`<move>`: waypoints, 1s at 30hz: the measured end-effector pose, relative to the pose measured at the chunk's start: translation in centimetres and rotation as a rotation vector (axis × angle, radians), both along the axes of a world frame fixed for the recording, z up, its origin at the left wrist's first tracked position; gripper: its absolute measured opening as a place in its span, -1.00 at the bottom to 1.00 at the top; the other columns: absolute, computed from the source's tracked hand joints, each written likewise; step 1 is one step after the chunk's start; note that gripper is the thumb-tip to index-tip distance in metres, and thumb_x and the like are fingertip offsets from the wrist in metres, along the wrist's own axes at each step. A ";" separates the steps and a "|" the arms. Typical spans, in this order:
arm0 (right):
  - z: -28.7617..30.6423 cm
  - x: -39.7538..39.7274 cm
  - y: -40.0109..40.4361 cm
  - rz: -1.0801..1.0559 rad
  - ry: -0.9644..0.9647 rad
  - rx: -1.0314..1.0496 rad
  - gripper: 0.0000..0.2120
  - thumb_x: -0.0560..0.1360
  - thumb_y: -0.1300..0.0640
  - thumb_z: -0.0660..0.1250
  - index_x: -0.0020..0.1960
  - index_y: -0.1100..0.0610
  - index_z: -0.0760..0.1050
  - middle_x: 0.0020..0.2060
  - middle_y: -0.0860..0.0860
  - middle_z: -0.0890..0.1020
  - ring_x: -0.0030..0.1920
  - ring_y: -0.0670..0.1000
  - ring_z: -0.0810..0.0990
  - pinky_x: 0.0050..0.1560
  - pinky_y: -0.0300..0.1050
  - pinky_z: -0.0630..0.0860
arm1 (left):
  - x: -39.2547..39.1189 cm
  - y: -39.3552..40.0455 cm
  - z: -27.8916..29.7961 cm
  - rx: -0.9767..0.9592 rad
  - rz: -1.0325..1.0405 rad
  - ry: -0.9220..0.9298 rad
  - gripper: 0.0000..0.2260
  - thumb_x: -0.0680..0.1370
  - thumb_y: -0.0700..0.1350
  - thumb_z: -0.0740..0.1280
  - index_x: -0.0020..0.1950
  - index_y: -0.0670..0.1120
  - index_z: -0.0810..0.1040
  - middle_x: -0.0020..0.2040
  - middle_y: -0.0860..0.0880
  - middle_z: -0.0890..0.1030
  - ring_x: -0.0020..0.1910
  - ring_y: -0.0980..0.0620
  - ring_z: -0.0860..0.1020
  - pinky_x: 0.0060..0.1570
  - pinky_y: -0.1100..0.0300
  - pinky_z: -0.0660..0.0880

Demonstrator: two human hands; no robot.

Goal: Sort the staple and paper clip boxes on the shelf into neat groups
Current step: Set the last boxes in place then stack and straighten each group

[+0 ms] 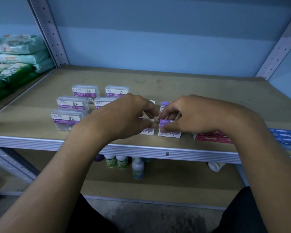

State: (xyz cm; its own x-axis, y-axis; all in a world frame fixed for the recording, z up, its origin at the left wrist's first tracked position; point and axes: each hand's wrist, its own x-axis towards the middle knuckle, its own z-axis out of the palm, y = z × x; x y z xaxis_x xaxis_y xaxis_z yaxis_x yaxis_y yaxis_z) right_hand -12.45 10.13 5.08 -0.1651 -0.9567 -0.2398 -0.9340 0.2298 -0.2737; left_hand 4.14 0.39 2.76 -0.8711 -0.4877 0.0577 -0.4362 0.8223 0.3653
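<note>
Both hands are over the middle of the brown shelf board, fingertips nearly meeting. The right hand has its fingers curled down and its thumb pressed on the top face of a white-and-purple staple box, which lies flat directly beneath that hand near the front edge; the grip reads as a pinch on this box. The left hand is likewise curled, thumb and fingers closing on a second white-and-purple staple box lying just beside the first, mostly hidden under the fingers. Beyond the fingertips of both hands, further purple staple boxes show in part; their count cannot be determined. To the outside of the left hand stand five clear paper clip boxes with purple labels, arranged in rows, one partly covered by the left wrist. To the outside of the right wrist lie red staple boxes, and beyond them blue staple boxes at the shelf edge. Below the forearms, on the lower shelf, stand small white bottles. Green and pale packets are stacked on the neighbouring shelf, far out to the left.
</note>
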 end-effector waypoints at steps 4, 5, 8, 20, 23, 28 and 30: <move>-0.2 0.3 0.0 -0.003 0.056 0.018 -0.55 0.36 -0.14 0.57 0.22 -0.15 0.60 0.05 -0.18 0.63 0.04 -0.10 0.59 0.11 -0.05 0.57 | -0.1 0.4 -0.1 -0.040 0.048 -0.062 -0.62 0.43 -0.01 0.50 0.23 0.10 0.57 0.14 0.17 0.60 0.03 0.17 0.55 0.01 0.29 0.46; -0.3 0.4 -0.1 -0.014 0.062 0.013 -0.56 0.36 -0.10 0.59 0.21 -0.13 0.61 0.05 -0.15 0.64 0.05 -0.08 0.59 0.10 -0.05 0.57 | -0.2 0.4 -0.1 -0.055 0.060 -0.064 -0.62 0.43 -0.03 0.50 0.22 0.09 0.58 0.13 0.15 0.61 0.03 0.15 0.56 0.03 0.26 0.49; -0.5 0.7 -0.3 -0.048 0.083 0.004 -0.61 0.36 -0.02 0.60 0.16 -0.08 0.64 0.02 -0.09 0.66 0.02 -0.03 0.61 0.06 -0.07 0.58 | -0.5 0.5 0.1 -0.082 0.081 -0.073 -0.69 0.43 -0.05 0.50 0.16 0.06 0.62 0.07 0.10 0.63 0.00 0.10 0.58 0.06 0.12 0.55; -1.0 1.0 -0.4 -0.059 0.085 -0.066 -0.73 0.34 0.01 0.60 0.02 -0.07 0.68 -0.07 -0.02 0.65 -0.10 0.03 0.65 -0.02 0.03 0.64 | -0.9 0.9 0.3 -0.090 0.063 -0.036 -0.72 0.40 -0.07 0.53 0.11 0.07 0.67 0.01 0.08 0.64 -0.11 0.13 0.50 -0.03 0.18 0.51; -1.1 1.1 -0.3 -0.046 0.096 -0.070 -0.74 0.36 0.02 0.60 0.02 -0.06 0.68 -0.07 -0.01 0.63 -0.08 0.03 0.63 -0.05 -0.06 0.60 | -1.0 1.0 0.3 -0.111 0.064 -0.043 -0.71 0.41 -0.06 0.52 0.12 0.06 0.67 0.03 0.06 0.63 -0.08 0.12 0.46 -0.01 0.16 0.51; -1.2 1.1 -0.3 -0.049 0.107 -0.091 -0.75 0.34 0.03 0.61 -0.02 -0.06 0.66 -0.09 0.01 0.59 -0.11 0.06 0.62 -0.15 -0.10 0.54 | -1.2 1.0 0.3 -0.127 0.050 -0.059 -0.70 0.41 -0.06 0.53 0.13 0.05 0.66 0.05 0.05 0.64 0.02 0.06 0.55 0.05 0.08 0.54; -1.2 1.2 -0.3 -0.053 0.111 -0.096 -0.76 0.34 0.04 0.61 -0.02 -0.04 0.67 -0.11 0.00 0.58 -0.14 0.06 0.61 -0.21 -0.12 0.50 | -1.2 0.9 0.2 -0.130 0.049 -0.054 -0.69 0.40 -0.07 0.53 0.13 0.05 0.67 0.05 0.05 0.64 0.03 0.06 0.55 0.05 0.09 0.54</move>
